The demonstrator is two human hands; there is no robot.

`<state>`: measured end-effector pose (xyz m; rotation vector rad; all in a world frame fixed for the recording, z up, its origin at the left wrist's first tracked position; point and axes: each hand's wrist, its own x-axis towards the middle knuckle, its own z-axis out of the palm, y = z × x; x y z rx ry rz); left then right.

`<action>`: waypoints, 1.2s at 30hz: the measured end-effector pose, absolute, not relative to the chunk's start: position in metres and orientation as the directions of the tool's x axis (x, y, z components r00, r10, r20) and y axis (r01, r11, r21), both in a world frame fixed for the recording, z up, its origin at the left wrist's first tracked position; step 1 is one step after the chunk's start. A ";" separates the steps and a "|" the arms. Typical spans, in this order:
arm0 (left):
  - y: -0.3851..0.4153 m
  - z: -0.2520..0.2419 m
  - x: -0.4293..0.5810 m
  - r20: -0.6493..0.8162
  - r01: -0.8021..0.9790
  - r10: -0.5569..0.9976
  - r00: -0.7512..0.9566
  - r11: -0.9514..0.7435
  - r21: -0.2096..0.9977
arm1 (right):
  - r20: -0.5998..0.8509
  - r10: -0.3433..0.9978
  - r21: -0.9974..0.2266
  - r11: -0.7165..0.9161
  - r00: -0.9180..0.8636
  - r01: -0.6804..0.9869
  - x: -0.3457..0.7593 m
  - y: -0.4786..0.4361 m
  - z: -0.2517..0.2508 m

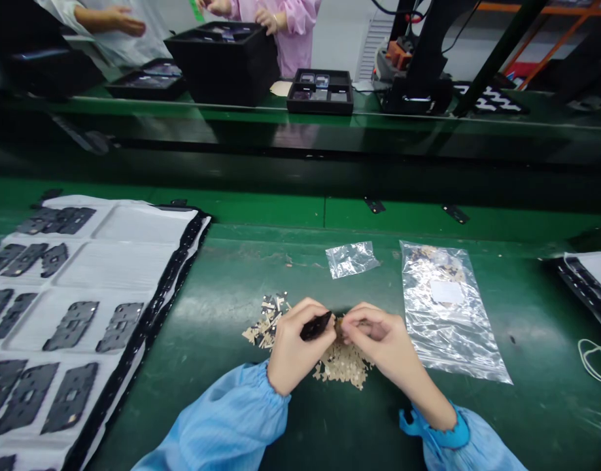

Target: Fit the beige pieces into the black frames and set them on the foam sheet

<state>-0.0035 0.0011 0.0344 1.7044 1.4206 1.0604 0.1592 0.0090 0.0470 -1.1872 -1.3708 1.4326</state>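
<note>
Between the thumb and fingers of my left hand [300,343] is a black plastic part [316,326], tilted above the green table. My right hand [378,337] is pinched close against the part's right end; whatever lies between its fingertips is too small to make out. Beneath both hands lies a pile of small beige pieces [344,366]. Another heap of beige and black pieces [267,322] sits just left of my left hand.
A white-lined tray [128,268] of black parts fills the left side. Right of my hands lies a clear bag [452,314], with a smaller bag [352,259] behind. Black boxes [226,65] and two people stand across the raised green shelf [261,131]. A rubber band [597,361] lies far right.
</note>
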 end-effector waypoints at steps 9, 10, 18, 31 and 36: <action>0.001 0.028 -0.008 0.069 0.513 0.934 0.351 -0.253 0.820 | -0.140 0.990 -0.990 -0.139 0.032 -0.024 0.182 0.020 0.057; 0.000 0.027 -0.008 0.054 0.533 0.928 0.368 -0.259 0.805 | -0.149 0.989 -0.989 -0.149 0.007 -0.012 0.181 0.020 0.056; -0.001 0.033 -0.005 0.058 0.637 0.951 0.305 -0.249 0.730 | -0.135 0.987 -0.991 -0.134 -0.083 0.027 0.173 0.018 0.047; -0.010 0.025 -0.001 0.395 0.374 0.900 0.184 -0.435 0.819 | -0.200 0.963 -0.980 -0.199 -0.183 0.025 0.160 0.007 0.036; -0.013 0.022 -0.002 0.391 0.360 0.899 0.195 -0.437 0.825 | -0.149 0.972 -0.989 -0.147 -0.181 0.022 0.161 0.008 0.038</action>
